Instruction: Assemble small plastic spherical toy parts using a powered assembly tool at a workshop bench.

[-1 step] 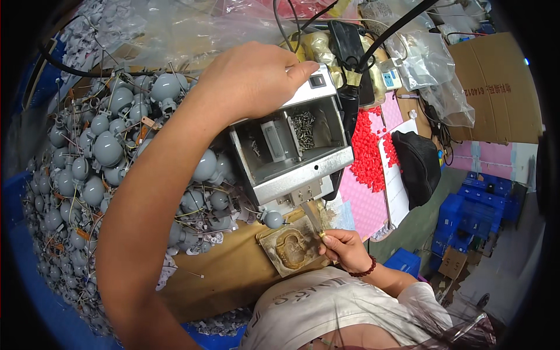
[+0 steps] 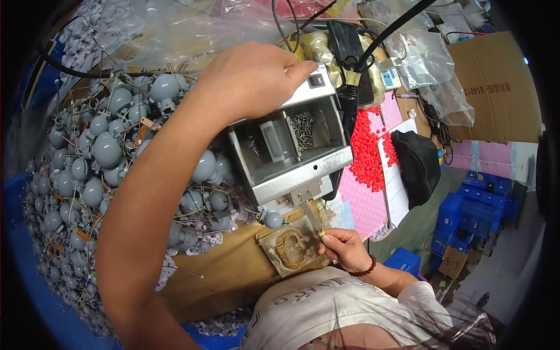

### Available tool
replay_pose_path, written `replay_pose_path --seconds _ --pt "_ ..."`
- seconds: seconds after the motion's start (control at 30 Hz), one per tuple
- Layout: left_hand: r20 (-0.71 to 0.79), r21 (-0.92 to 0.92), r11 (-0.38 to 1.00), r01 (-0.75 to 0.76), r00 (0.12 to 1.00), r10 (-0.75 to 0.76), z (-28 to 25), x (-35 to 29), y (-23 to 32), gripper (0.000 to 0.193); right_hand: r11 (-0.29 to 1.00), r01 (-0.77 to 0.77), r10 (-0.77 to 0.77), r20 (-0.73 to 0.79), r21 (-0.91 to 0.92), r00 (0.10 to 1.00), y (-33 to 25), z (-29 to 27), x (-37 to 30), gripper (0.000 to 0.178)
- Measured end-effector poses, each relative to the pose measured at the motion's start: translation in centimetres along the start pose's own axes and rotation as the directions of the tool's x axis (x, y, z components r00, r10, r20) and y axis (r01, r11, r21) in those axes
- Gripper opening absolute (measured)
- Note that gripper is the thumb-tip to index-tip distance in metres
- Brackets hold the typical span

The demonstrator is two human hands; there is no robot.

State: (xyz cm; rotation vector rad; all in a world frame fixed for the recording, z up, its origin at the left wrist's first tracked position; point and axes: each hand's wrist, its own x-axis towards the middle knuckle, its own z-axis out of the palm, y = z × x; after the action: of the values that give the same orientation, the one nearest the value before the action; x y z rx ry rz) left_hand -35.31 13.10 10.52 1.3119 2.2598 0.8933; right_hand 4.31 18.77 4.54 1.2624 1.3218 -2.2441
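A metal screw feeder (image 2: 332, 156) with an open top stands before me, small screws (image 2: 303, 129) heaped in one compartment. My left hand (image 2: 251, 79) is closed over its back edge, the thumb beside a black switch (image 2: 316, 80); the other fingertips are hidden. A thin flat metal strip (image 2: 312, 218) slants down from the feeder's front. My right hand (image 2: 345, 249) pinches the strip's yellowish lower end between thumb and fingers. Under it lies a worn square plate (image 2: 273, 252) with a moulded hollow. One grey ball-shaped part (image 2: 272, 219) rests beside the feeder's front.
Many grey ball-shaped parts with wires (image 2: 108, 149) are piled at the left. Small red pieces (image 2: 367, 153) lie on a pink sheet at the right, next to a black cloth item (image 2: 416, 166). A cardboard box (image 2: 490, 87) and blue bins (image 2: 461, 213) stand farther right. Black cables cross above.
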Motion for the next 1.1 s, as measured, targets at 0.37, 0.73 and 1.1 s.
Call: replay_pose_path --seconds 0.37,0.73,1.1 --pt "0.096 -0.012 0.994 0.108 0.99 -0.106 -0.8 -0.1 0.6 0.042 0.999 0.005 -0.005 -0.001 0.045 1.0 -3.0 2.4 3.2 0.023" --pt "0.098 -0.027 0.999 0.023 0.995 -0.02 -0.4 0.0 -0.1 0.044 0.997 -0.074 0.075 0.039 -0.036 0.996 -3.5 2.1 3.0 0.026" --pt "0.033 -0.058 0.998 -0.014 0.999 0.016 0.2 -0.1 -0.6 0.04 0.985 -0.079 0.066 0.091 0.151 0.994 -3.3 3.3 3.7 0.025"
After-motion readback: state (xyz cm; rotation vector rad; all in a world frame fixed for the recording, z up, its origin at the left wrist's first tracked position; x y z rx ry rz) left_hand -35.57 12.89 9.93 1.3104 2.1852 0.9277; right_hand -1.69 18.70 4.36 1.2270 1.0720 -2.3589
